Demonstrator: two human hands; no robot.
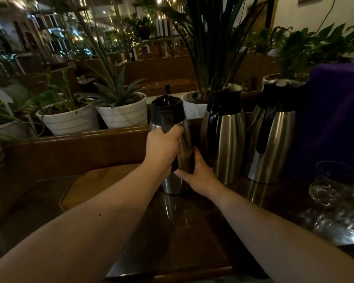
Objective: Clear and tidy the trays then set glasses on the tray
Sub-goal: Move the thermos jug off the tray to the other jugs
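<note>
Glasses (pixel 333 188), blurred and hard to count, stand at the right edge of the dark counter (pixel 192 231), well apart from both hands; a clear glass jug seems to be among them, though we cannot tell for certain. A round wooden tray (pixel 102 184) lies flat at the left of the counter, partly hidden behind the left forearm.

In the head view, we see the left hand (pixel 161 148) wrapped tightly around the black handle of a steel flask (pixel 172 139), fingers closed on the grip. The right hand (pixel 196 174) presses against the lower side of the same flask, fingers curled round its body and thumb pointing left below the handle. The flask stands upright, its base on or just above the counter, at the far right edge of the tray; we cannot tell whether it touches the surface.

Two more steel flasks stand upright to the right: a middle flask (pixel 225 139) just beside the held one, and a far flask (pixel 272 137) next to it. A purple cloth (pixel 335 111) rises behind the far flask.

White plant pots (pixel 121 113) with green leaves line a wooden ledge (pixel 86 135) behind the counter.
</note>
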